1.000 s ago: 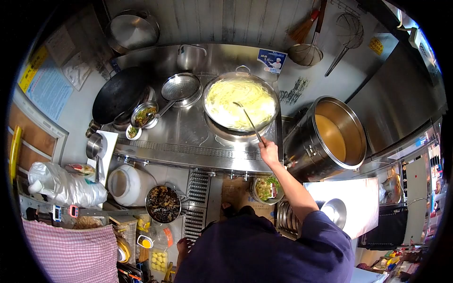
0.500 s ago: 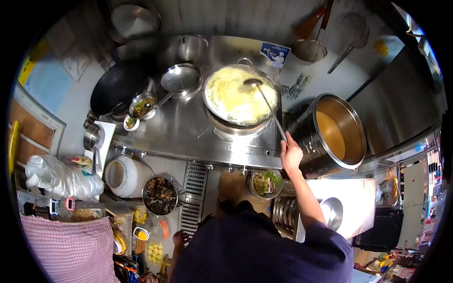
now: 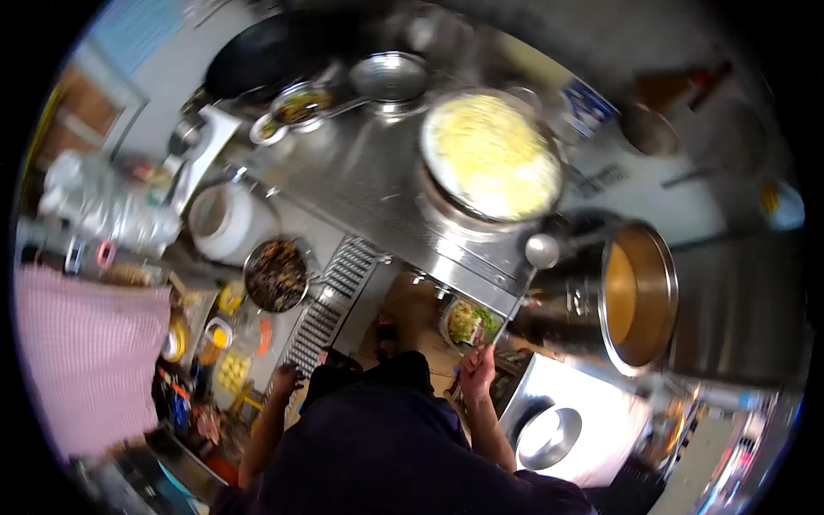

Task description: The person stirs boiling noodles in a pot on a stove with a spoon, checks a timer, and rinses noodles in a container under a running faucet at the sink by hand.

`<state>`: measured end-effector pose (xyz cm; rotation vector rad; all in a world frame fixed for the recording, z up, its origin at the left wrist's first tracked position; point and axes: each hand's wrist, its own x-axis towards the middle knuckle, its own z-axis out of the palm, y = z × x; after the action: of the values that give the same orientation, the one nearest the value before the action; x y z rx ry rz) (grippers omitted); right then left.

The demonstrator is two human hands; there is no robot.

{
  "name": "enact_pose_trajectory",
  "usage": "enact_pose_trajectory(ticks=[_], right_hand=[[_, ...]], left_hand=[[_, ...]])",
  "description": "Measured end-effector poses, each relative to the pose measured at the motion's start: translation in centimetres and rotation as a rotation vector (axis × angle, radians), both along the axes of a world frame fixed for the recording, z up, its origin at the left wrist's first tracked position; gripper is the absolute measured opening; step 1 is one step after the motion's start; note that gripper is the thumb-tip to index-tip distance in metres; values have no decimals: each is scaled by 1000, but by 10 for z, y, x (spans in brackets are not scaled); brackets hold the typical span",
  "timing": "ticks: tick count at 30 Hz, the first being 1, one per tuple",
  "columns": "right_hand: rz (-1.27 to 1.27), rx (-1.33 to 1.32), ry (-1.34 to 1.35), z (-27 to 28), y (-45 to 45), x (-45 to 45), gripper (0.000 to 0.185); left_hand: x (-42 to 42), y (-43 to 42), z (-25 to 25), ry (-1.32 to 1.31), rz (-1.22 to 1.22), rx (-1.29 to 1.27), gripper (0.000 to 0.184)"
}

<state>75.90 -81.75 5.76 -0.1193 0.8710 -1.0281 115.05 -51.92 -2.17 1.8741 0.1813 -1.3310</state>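
My right hand (image 3: 477,373) is closed around the long handle of a metal ladle (image 3: 542,251). The ladle's bowl is outside the pot, between the stove edge and a tall steel stockpot (image 3: 562,296). Pale yellow, shredded or noodle-like food (image 3: 489,150) fills a wide round pot (image 3: 427,176) on the stove. Below the ladle handle, near my right hand, is a bowl (image 3: 445,326) of green and pale food. My left hand (image 3: 286,380) hangs low at my side, near the slotted floor drain (image 3: 330,296); its fingers are blurred.
A black wok (image 3: 266,51), a metal strainer (image 3: 388,77) and small bowls of chopped food (image 3: 300,107) stand at the stove's left. A white tub (image 3: 227,221) and a pot of dark food (image 3: 276,275) sit lower left. A metal bowl (image 3: 549,438) rests on the right counter.
My right hand has drawn the ladle out of the pot, back toward my body. The camera view has turned and shifted. My left hand still hangs at my side.
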Motion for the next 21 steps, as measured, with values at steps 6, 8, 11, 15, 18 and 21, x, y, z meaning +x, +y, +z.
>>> enact_pose_trajectory(ticks=[6,8,11,15,18,21], right_hand=[[324,-223,-168,-43,-9,-1,10],[250,-16,74,-47,-4,6,31],[488,-105,564,-70,-1,40,26],[821,-231,697,-98,52,109,25],[1064,-300,776,-117,111,153,24],[1284,-347,877,-130,186,181,23]], left_hand=[[-15,36,-27,-79,163,-304,35],[-25,46,6,-307,11,-101,33],[-33,78,18,-423,166,-4,29],[-65,188,7,-381,468,-67,26],[-108,289,-43,-487,658,-49,19],[-175,425,-120,-410,747,128,15]])
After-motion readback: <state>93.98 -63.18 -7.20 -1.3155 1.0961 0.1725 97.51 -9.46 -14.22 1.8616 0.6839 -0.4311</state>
